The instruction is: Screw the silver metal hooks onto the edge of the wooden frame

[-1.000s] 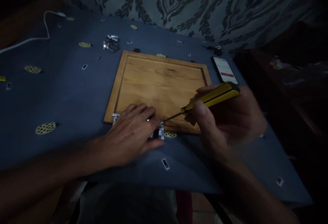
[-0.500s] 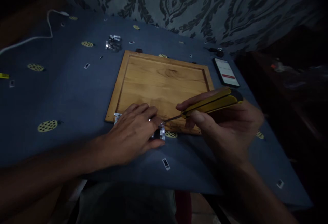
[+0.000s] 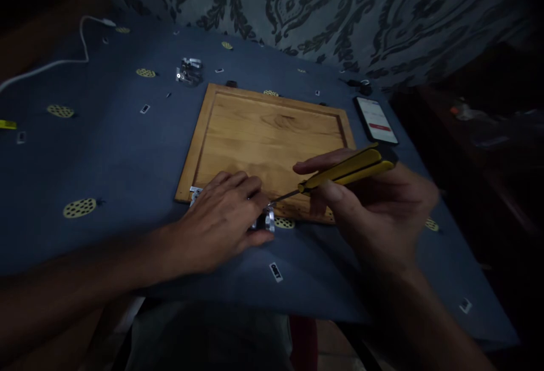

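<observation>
Right hand: the right hand (image 3: pixel 382 212) is pinching the screwdriver (image 3: pixel 346 171) between thumb and fingers, the yellow-and-black handle slanting up across the palm.
Shaft: it is pointing down and leftward from this grip, its tip ending at the hinge (image 3: pixel 270 221); whether it is sitting in a screw is too small to tell.
Left hand: the left hand (image 3: pixel 225 212) is holding the hinge, forefinger on the far side and thumb on the near side, the other fingers curling over the board's edge.
Hinge: it is lying at the board's near edge, partly hidden under the left hand's grip.
Metal plate: a metal plate (image 3: pixel 195 191) is showing just left of the left knuckles.
Board: the wooden board (image 3: pixel 272 139) is lying flat beneath and beyond both grips.
Phone: the phone (image 3: pixel 375 120) is lying beyond the right grip, its screen glowing.
Metal parts: more metal parts (image 3: pixel 189 71) are resting well beyond the left grip.
Cable: a white cable (image 3: pixel 84 42) is curving far to the left grip's upper left.
Cloth: a blue cloth (image 3: pixel 123 156) is spreading under everything.
</observation>
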The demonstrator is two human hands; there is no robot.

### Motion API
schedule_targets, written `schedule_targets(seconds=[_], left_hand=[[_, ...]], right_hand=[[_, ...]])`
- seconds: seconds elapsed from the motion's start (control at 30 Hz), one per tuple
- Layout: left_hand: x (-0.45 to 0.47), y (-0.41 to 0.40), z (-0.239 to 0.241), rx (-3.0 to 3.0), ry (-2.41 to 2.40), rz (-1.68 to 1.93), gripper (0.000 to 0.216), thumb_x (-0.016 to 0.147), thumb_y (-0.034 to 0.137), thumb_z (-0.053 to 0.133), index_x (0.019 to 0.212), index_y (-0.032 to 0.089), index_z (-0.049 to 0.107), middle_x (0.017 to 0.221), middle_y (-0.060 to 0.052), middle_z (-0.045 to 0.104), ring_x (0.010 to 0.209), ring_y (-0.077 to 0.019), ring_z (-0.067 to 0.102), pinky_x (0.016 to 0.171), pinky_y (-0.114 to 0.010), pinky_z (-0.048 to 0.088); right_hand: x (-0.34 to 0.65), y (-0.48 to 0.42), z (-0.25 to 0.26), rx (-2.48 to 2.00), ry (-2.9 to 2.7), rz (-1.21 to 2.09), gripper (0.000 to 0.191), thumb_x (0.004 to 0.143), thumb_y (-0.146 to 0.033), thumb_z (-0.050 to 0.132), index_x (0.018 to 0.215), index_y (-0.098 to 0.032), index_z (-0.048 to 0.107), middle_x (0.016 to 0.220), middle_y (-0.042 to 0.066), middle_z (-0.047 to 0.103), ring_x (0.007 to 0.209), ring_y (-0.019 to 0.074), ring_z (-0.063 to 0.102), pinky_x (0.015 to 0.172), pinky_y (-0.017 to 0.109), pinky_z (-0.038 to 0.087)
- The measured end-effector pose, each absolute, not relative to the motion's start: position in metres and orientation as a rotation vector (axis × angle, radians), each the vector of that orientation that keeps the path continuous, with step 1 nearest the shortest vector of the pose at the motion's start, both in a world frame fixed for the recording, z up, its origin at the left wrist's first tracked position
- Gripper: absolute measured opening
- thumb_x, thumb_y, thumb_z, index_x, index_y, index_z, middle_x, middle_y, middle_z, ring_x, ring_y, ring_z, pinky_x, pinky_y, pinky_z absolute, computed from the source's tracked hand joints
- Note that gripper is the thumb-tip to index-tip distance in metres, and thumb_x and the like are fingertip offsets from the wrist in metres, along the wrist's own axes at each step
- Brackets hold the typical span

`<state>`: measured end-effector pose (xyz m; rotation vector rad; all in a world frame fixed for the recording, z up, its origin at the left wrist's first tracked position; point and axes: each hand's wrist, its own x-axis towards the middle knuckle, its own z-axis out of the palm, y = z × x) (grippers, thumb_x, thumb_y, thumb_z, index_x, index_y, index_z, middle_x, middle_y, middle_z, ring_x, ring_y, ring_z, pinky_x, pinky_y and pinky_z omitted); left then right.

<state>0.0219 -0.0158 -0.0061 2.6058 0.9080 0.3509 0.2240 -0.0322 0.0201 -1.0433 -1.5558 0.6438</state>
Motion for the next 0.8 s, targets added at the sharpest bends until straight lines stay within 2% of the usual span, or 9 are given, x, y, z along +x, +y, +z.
schedule_targets(seconds=[0.1,0.2,0.37,0.47,0.6,0.7,0.8], left_hand=[[0.0220,-0.0157,-0.0071,2.601,0.904,0.366,0.035,0.091,0.041,0.077,0.113,0.015,0.068,0.115,-0.007,0.066,0.112,-0.0269,0.060,0.098,-0.043,0.047],[0.0227,-0.0157,-0.0066,2.599,0.907,0.359,0.034,0.091,0.040,0.077,0.113,0.015,0.069,0.113,-0.007,0.066,0.111,-0.0269,0.060,0.098,-0.043,0.047],[0.0236,-0.0155,-0.0028,2.590,0.919,0.309,0.032,0.091,0.040,0.077,0.111,0.016,0.069,0.110,-0.007,0.066,0.109,-0.0271,0.061,0.097,-0.043,0.047],[0.0234,-0.0156,-0.0023,2.593,0.914,0.315,0.032,0.091,0.039,0.077,0.110,0.016,0.068,0.109,-0.007,0.066,0.108,-0.0269,0.061,0.096,-0.043,0.048],[0.0226,-0.0158,-0.0046,2.593,0.899,0.353,0.031,0.092,0.040,0.076,0.111,0.015,0.069,0.110,-0.007,0.065,0.108,-0.0271,0.061,0.096,-0.044,0.048],[0.0223,-0.0159,-0.0060,2.596,0.901,0.357,0.034,0.091,0.040,0.077,0.112,0.014,0.069,0.111,-0.008,0.065,0.110,-0.0277,0.061,0.097,-0.044,0.049],[0.0224,-0.0159,-0.0058,2.597,0.899,0.355,0.034,0.091,0.041,0.077,0.111,0.014,0.069,0.111,-0.008,0.066,0.111,-0.0280,0.061,0.097,-0.045,0.049]], right_hand=[[0.2237,-0.0311,0.0216,-1.016,-1.574,0.631,0.009,0.083,-0.030,0.085,0.082,-0.025,0.078,0.085,0.001,0.080,0.062,0.0151,0.070,0.046,0.024,0.055],[0.2233,-0.0312,0.0200,-0.996,-1.544,0.721,0.009,0.082,-0.027,0.086,0.084,-0.024,0.077,0.083,0.001,0.079,0.057,0.0134,0.069,0.042,0.023,0.053],[0.2241,-0.0325,0.0156,-1.001,-1.481,0.791,0.021,0.086,-0.039,0.083,0.101,-0.027,0.078,0.090,0.003,0.079,0.065,0.0176,0.073,0.041,0.025,0.055],[0.2259,-0.0334,0.0142,-1.023,-1.493,0.809,0.022,0.091,-0.041,0.078,0.108,-0.027,0.078,0.089,0.002,0.080,0.057,0.0151,0.069,0.044,0.027,0.057],[0.2260,-0.0339,0.0156,-1.019,-1.499,0.776,0.014,0.089,-0.036,0.080,0.098,-0.026,0.080,0.091,0.002,0.081,0.050,0.0120,0.064,0.040,0.025,0.054],[0.2246,-0.0339,0.0180,-1.018,-1.518,0.740,0.014,0.087,-0.039,0.082,0.088,-0.025,0.079,0.092,0.002,0.081,0.042,0.0083,0.057,0.036,0.024,0.050],[0.2233,-0.0339,0.0197,-1.021,-1.507,0.746,0.012,0.086,-0.036,0.083,0.088,-0.025,0.079,0.090,0.002,0.081,0.042,0.0083,0.058,0.035,0.023,0.050]])
